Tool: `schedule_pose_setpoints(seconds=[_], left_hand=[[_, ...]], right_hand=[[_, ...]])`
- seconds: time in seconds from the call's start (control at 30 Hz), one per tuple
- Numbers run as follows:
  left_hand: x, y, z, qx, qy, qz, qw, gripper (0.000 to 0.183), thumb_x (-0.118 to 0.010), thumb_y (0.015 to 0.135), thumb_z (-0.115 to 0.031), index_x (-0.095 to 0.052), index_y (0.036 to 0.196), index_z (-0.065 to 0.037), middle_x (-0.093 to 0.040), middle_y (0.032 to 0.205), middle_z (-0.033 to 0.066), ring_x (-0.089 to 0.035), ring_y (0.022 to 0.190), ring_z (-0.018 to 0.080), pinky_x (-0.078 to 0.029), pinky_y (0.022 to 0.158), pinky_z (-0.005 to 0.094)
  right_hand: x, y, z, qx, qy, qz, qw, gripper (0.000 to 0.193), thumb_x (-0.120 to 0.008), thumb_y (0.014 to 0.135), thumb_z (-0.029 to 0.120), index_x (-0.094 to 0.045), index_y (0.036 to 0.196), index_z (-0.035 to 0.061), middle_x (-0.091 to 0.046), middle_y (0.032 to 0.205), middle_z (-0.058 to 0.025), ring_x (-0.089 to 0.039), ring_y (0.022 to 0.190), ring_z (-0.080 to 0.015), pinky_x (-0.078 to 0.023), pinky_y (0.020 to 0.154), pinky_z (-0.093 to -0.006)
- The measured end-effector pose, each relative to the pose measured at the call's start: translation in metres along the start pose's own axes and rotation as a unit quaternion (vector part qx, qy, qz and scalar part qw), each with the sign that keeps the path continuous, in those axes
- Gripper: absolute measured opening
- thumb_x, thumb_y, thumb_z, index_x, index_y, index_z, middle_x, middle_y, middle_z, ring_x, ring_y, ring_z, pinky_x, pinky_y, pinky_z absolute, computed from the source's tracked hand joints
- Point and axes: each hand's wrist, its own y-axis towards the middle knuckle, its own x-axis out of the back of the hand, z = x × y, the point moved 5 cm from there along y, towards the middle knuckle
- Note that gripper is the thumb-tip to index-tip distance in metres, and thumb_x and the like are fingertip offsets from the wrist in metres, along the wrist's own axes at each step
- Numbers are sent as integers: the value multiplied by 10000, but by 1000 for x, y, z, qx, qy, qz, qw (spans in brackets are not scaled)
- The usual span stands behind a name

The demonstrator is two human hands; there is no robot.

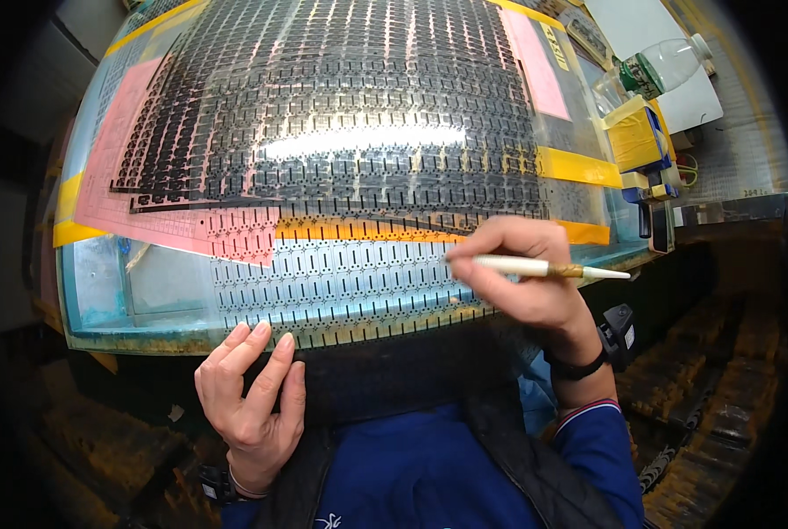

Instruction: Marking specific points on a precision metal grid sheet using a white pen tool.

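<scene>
My right hand [528, 264] grips a slim white pen [517, 265] with a gold-coloured band. Its pale tapered end points right, and its other end is hidden by my fingers. Beneath that hand lies a clear film sheet [350, 269] printed with rows of small dark shapes. My left hand [251, 397] is open, its fingers stretched out, with the fingertips at the film's near edge. More dark-patterned clear sheets [350, 106] overlap farther back, with bright glare on them. A pink sheet [160, 212] shows below them on the left.
The sheets rest on a glass-topped table [94, 295] with a worn teal frame. Yellow tape [579, 167] crosses its right side. A yellow-and-blue block [638, 137] stands at the right edge, near a plastic bottle [667, 69] lying on white paper [641, 26].
</scene>
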Motion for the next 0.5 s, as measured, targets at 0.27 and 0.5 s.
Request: schedule_pose_setpoints(seconds=[0.27, 0.5], left_hand=[[0, 0, 0, 0, -1, 5, 1000, 335, -788, 763, -84, -763, 1097, -79, -678, 1161, 100, -637, 1099, 298, -449, 916, 401], [0, 0, 0, 0, -1, 7, 1000, 331, -788, 765, -87, -764, 1095, -81, -677, 1167, 99, -635, 1105, 298, -449, 919, 401]], right_hand=[[-3, 2, 1, 36, -37, 2, 999, 107, -752, 828, 20, -747, 930, -14, -723, 782, -94, -682, 690, -105, -517, 604, -239], [-2, 4, 3, 46, -52, -30, 997, 104, -754, 828, 35, -751, 922, -9, -729, 784, -97, -693, 685, -122, -523, 604, -245]])
